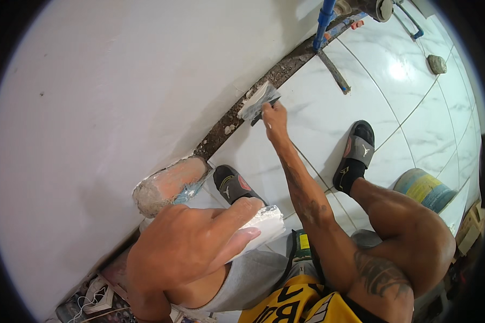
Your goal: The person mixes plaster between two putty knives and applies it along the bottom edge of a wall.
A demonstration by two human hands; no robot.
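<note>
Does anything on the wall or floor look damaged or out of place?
Yes. A rough, dark channel runs along the base of the white wall where the floor tiles stop short. A stone-like lump interrupts the smooth tiles at upper right, and a small dark mark breaks the wall's plain surface.

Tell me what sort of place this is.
Probably a room under renovation, perhaps a bathroom: a blue pipe stands exposed, a rough open strip runs between the white wall and the floor tiles, and the right hand holds a smeared wide-bladed tool.
</note>
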